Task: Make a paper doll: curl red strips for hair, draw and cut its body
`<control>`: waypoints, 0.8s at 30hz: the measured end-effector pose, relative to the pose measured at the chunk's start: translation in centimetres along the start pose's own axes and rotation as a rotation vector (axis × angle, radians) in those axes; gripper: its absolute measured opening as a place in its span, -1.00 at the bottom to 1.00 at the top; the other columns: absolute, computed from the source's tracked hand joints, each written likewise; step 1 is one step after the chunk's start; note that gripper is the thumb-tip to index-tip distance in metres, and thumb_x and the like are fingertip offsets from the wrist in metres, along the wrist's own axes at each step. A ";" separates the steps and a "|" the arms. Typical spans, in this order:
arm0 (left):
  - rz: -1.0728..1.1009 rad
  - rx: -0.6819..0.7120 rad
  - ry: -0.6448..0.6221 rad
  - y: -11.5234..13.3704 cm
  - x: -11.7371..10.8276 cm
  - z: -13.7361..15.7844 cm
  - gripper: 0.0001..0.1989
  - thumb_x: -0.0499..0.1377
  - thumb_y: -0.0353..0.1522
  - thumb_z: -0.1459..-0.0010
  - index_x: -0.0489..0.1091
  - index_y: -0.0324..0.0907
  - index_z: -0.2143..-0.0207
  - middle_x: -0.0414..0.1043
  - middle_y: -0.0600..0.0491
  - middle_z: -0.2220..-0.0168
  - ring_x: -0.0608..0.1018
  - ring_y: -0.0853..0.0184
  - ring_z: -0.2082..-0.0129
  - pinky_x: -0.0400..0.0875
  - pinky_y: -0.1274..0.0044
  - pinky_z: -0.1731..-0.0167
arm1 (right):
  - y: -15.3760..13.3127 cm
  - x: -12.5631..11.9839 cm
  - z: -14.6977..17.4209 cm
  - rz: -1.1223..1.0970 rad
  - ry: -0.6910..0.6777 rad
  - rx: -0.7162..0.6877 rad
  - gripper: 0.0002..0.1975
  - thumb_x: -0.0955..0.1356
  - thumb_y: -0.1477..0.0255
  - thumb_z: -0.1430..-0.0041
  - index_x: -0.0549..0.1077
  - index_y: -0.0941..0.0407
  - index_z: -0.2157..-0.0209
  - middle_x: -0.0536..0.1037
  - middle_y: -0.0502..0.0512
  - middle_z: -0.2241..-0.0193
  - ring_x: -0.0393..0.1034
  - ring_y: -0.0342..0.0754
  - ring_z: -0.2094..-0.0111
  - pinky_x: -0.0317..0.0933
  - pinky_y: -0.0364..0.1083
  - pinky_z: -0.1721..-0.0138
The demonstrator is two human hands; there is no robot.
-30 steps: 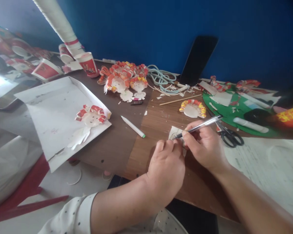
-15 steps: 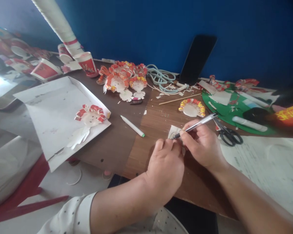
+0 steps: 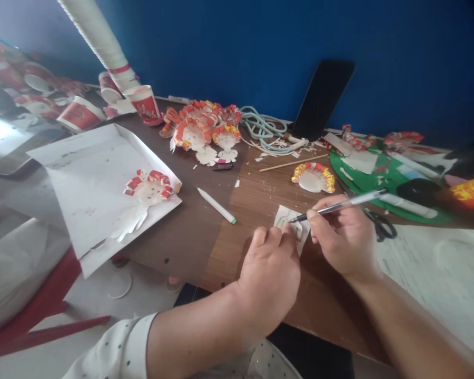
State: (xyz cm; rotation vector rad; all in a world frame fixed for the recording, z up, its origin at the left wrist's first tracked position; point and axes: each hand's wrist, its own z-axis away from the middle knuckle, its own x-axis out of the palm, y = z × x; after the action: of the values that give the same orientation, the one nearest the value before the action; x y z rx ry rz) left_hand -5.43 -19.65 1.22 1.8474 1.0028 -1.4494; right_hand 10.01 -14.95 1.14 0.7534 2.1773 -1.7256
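Observation:
A small white piece of paper (image 3: 283,213) with dark curved pen lines lies on the brown wooden table. My left hand (image 3: 272,263) presses it down, fingers curled and close together over its near left part. In my right hand (image 3: 342,231) is a ballpoint pen (image 3: 351,201) with a clear barrel, pinched between thumb and fingers. Its dark tip meets the paper just above my left fingertips. Beyond the paper sits a white paper disc (image 3: 311,181) edged with red and yellow curled strips. Black-handled scissors (image 3: 383,225) lie right of my right hand, partly hidden behind it.
A white marker (image 3: 217,206) lies left of my hands. Farther left, a white box lid (image 3: 82,173) carries a red-and-white paper figure. A phone (image 3: 324,97) leans against the blue wall by a coiled cable (image 3: 263,129). At right are a green disc (image 3: 351,173) and large paper sheet (image 3: 438,263).
My right hand has shifted right, away from my left hand, with the pen now lower in angle. More of the small paper and its drawn lines shows. My left hand stays nearly in place.

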 end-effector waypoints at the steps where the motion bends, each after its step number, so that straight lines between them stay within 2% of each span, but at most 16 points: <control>1: 0.000 0.001 0.005 0.0 0.1 0.0 -0.58 0.05 -0.41 -0.19 0.38 -0.32 -0.09 0.44 -0.02 -0.01 0.36 0.25 0.19 0.17 0.39 0.05 | 0.0 0.1 0.0 0.015 -0.002 -0.003 -0.84 0.38 0.29 -0.14 0.38 0.07 0.34 0.45 -0.02 0.56 0.36 -0.12 0.56 0.25 -0.13 0.54; 8: 0.000 0.003 0.012 0.0 0.1 0.0 -0.56 0.04 -0.39 -0.21 0.36 -0.31 -0.12 0.43 -0.03 -0.04 0.35 0.26 0.19 0.17 0.41 0.07 | -0.2 0.4 0.0 0.016 -0.003 -0.036 -0.85 0.39 0.30 -0.15 0.37 0.06 0.34 0.47 -0.02 0.52 0.37 -0.12 0.56 0.29 -0.11 0.49; 13: -0.004 0.000 0.002 0.0 0.1 0.1 -0.55 0.03 -0.40 -0.21 0.35 -0.32 -0.14 0.43 -0.05 -0.03 0.35 0.24 0.17 0.16 0.39 0.06 | -0.3 0.7 -0.1 0.020 -0.037 -0.046 -0.86 0.38 0.32 -0.16 0.36 0.06 0.34 0.45 -0.06 0.57 0.36 -0.14 0.60 0.27 -0.13 0.53; 24: 0.033 0.001 0.022 0.0 0.2 0.0 -0.63 0.05 -0.40 -0.21 0.41 -0.31 -0.04 0.45 -0.03 0.05 0.35 0.26 0.19 0.17 0.39 0.08 | -0.5 0.8 0.0 -0.047 -0.116 -0.012 -0.87 0.37 0.31 -0.18 0.37 0.07 0.33 0.46 -0.04 0.57 0.38 -0.13 0.59 0.29 -0.14 0.54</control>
State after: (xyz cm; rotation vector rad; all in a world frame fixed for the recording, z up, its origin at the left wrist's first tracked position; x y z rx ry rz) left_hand -5.43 -19.57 1.05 1.8757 0.9777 -1.4127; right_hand 9.07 -14.85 1.14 0.5877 2.1412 -1.7323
